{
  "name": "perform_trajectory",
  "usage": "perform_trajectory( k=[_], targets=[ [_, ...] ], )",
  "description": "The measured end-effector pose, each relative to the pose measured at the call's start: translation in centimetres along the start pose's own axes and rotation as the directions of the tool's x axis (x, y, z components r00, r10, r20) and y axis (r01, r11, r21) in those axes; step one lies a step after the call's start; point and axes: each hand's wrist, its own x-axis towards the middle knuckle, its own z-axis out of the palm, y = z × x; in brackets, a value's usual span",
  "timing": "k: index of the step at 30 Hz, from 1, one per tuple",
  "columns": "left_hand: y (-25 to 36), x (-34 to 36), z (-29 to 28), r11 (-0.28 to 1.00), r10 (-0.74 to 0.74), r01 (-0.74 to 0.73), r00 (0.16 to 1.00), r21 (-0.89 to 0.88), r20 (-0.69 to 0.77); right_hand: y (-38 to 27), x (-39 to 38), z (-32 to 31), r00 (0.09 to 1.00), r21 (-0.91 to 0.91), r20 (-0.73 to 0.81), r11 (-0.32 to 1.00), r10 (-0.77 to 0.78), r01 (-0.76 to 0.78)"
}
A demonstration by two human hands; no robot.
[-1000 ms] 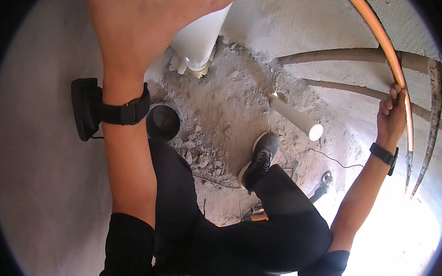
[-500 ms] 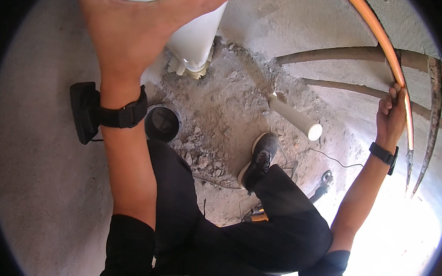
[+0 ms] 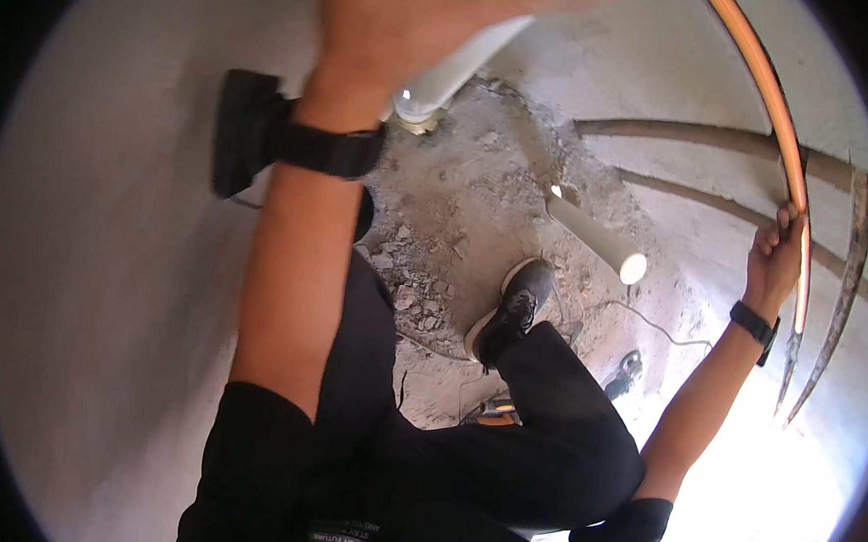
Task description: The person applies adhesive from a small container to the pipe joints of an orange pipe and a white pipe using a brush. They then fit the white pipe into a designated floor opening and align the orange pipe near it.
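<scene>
At the top edge my left hand [image 3: 408, 24] is smeared by motion and its fingers run out of the picture. It is in front of a thick white pipe [image 3: 454, 76] whose lower end meets the rubble floor, and I cannot tell whether it touches the pipe. On the right my right hand [image 3: 776, 260] is closed, fingers curled, gripping a long orange pipe [image 3: 766, 87] that curves down from the top edge along the wall. Both wrists wear black straps; a black box-like device [image 3: 247, 134] is on the left one.
A short white pipe [image 3: 597, 242] slants up from broken concrete rubble [image 3: 417, 305]. Channels [image 3: 677, 134] are cut in the wall, beside a rusty rod [image 3: 852, 263]. By my shoe [image 3: 515, 310] lie a cable [image 3: 647, 323] and a power tool [image 3: 490, 411].
My left hand has swung up and to the right across the thick white pipe, hiding more of it. The right hand keeps its grip; the view has shifted slightly.
</scene>
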Motion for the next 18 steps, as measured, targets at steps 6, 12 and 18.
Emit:
perform_trajectory(
  k=[6, 12, 18],
  targets=[
    [0.4, -2.4, 4.2, 0.999, -0.044, 0.044, 0.933, -0.008, -0.357, 0.0, 1.4, -4.0, 0.991, -0.092, -0.132, 0.995, 0.016, -0.028],
    [2.4, -3.3, 3.8, 0.946, -0.118, 0.247, 0.867, 0.211, -0.484, 0.5, 2.9, -4.9, 0.999, -0.056, 0.018, 0.998, 0.036, -0.035],
    [0.7, -2.1, 4.1, 0.945, -0.143, 0.251, 0.894, 0.21, -0.424, -1.1, 1.5, -4.8, 0.997, -0.163, -0.068, 0.986, 0.035, -0.046]
  ],
)
